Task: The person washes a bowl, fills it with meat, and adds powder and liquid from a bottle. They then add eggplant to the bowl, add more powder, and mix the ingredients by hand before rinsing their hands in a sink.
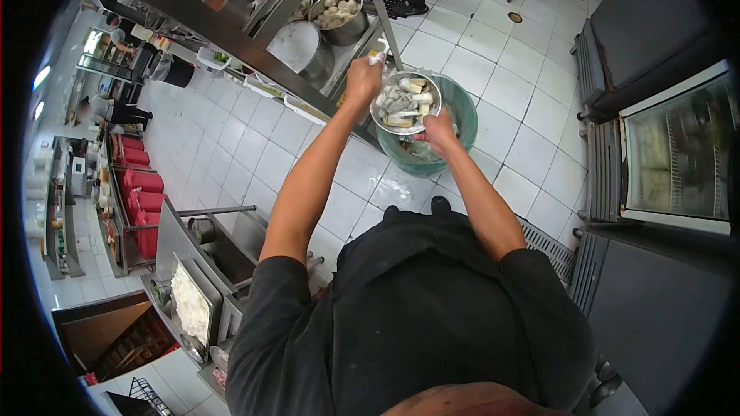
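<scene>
My right hand (438, 132) is closed on the near right rim of a round metal bowl (375, 112). Inside the bowl lie pale, chunky pieces (422, 98), some cream and some greyish, with what looks like clear plastic among them. Below the bowl stands a green bin (463, 119) with clear plastic in it. Left of the bowl, my left hand (364, 82) is closed, and a small white and yellowish thing (378, 56) shows at its fingertips. What that thing is, I cannot make out.
A metal rack at left carries a pot of round pale pieces (339, 17) and a lidded pot (297, 48). Refrigerators, one with a glass door (674, 150), line the right side. Behind my left arm is a tray of white food (190, 302). People stand far left.
</scene>
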{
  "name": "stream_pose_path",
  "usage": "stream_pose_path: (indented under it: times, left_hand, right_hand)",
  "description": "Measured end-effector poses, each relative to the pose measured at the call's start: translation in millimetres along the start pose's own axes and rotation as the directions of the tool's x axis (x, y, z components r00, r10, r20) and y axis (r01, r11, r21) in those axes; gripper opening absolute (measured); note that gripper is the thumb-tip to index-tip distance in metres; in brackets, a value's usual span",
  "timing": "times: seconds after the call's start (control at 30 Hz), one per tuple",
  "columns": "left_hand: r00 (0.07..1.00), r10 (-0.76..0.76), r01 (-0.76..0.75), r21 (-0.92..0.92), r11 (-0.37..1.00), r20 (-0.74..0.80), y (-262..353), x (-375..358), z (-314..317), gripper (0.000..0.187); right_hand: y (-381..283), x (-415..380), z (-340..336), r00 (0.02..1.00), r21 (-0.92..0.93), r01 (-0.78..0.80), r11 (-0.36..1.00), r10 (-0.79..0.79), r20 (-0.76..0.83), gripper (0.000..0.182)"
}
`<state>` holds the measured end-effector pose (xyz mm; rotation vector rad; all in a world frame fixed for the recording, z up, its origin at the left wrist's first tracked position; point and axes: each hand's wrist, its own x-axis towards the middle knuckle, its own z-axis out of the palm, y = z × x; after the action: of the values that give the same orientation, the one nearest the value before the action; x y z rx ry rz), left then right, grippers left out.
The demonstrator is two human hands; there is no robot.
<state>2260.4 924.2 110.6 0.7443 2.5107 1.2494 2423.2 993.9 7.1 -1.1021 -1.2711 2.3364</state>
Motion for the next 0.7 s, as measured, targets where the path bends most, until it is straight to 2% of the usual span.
stream_pose_path:
  times: [0.07,0.1,0.2,0.23,0.33,0.37,0.4,0.47,0.5,0.57,0.7]
  left_hand:
    - [0.999,0.034,-0.034,0.124,0.992,-0.001,6,7,0,0.041]
    - [0.999,0.023,-0.028,0.127,0.991,0.039,9,9,-1,0.045]
    - [0.991,0.021,-0.043,0.159,0.986,0.132,12,14,4,0.045]
    - [0.993,0.023,-0.04,0.142,0.989,0.115,-3,23,16,0.045]
    - [0.976,0.064,-0.077,0.056,0.995,0.209,-30,41,38,0.039]
    - [0.952,-0.016,-0.001,0.055,0.998,0.304,-33,43,38,0.035]
    - [0.95,-0.026,0.012,0.049,0.999,0.31,-35,44,41,0.031]
    - [0.947,-0.042,0.032,0.037,0.999,0.32,-33,44,46,0.024]
    - [0.951,-0.002,-0.027,0.09,0.996,0.309,-33,44,48,0.026]
    - [0.956,0.076,-0.135,0.197,0.971,0.283,3,25,33,0.028]
    - [0.942,0.131,-0.221,0.277,0.935,0.308,23,20,30,0.026]
  right_hand:
    - [-5,-9,-2,0.999,0.008,0.026,1.0,-0.026,0.019,0.042]
    - [-7,-16,-4,0.999,0.039,0.029,0.999,-0.028,-0.022,0.042]
    - [9,-1,-16,1.0,-0.011,-0.019,1.0,0.019,-0.006,0.044]
    - [10,-2,-17,1.0,-0.015,-0.006,1.0,0.006,-0.017,0.044]
    - [5,-11,-17,0.999,-0.012,0.043,0.999,-0.043,-0.031,0.044]
    - [2,-18,-18,0.997,0.004,0.067,0.998,-0.067,-0.028,0.044]
    - [-1,-23,-18,0.996,0.019,0.091,0.996,-0.09,-0.025,0.044]
    - [3,-16,-21,0.999,-0.025,0.014,1.0,-0.014,-0.03,0.045]
    - [4,-13,-22,0.999,-0.046,-0.023,0.999,0.021,-0.034,0.045]
    - [4,-12,-22,0.998,-0.04,0.006,0.999,-0.009,-0.057,0.046]
    - [1,-21,-22,0.997,-0.015,0.061,0.998,-0.061,-0.037,0.041]
